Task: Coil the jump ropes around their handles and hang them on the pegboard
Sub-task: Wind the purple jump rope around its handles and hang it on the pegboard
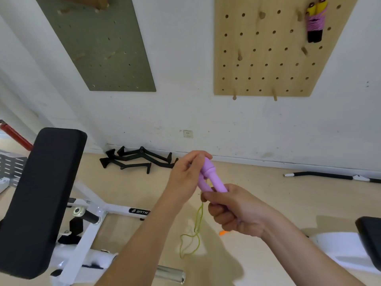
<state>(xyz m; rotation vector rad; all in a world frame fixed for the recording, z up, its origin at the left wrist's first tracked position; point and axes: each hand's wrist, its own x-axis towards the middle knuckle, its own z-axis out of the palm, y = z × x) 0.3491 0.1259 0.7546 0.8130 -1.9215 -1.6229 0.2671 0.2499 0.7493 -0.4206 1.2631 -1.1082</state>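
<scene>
Two lilac jump-rope handles (212, 178) lie side by side in front of me. My right hand (235, 211) grips their lower ends. At their upper ends, the fingers of my left hand (185, 174) are curled round the handles. A thin yellow-green rope (195, 230) hangs from the handles in loose loops down to the floor. On the wooden pegboard (268, 58) at the upper right, a coiled jump rope (314, 21) with yellow-and-black handles and pink cord hangs from a peg.
A black padded weight bench (39, 199) on a white frame stands at the left. Black cable-machine handles (134, 159) lie by the wall. A bar (329, 176) lies on the floor at right. A green pegboard (99, 44) hangs at upper left.
</scene>
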